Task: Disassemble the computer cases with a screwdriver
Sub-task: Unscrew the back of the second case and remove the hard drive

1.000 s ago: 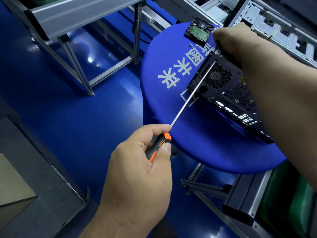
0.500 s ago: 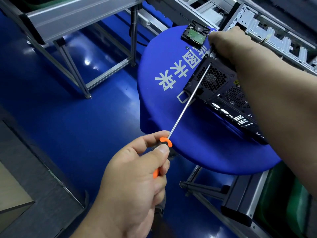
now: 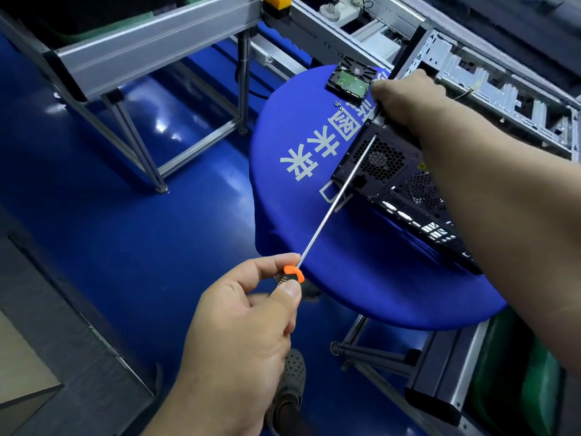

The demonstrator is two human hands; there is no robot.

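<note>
Left hand [image 3: 239,325] nearest, pinching orange-black screwdriver [image 3: 330,209] handle; shaft slanting up to rear top corner of black computer case [image 3: 396,171]. Case lying on blue-covered table [image 3: 314,234]. Right hand [image 3: 405,99] gripping case's far top edge. Hard drive [image 3: 350,77] beyond, near table's far rim.

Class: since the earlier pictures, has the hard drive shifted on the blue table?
No. The hard drive lies at the same spot beside the table's printed characters.
</note>
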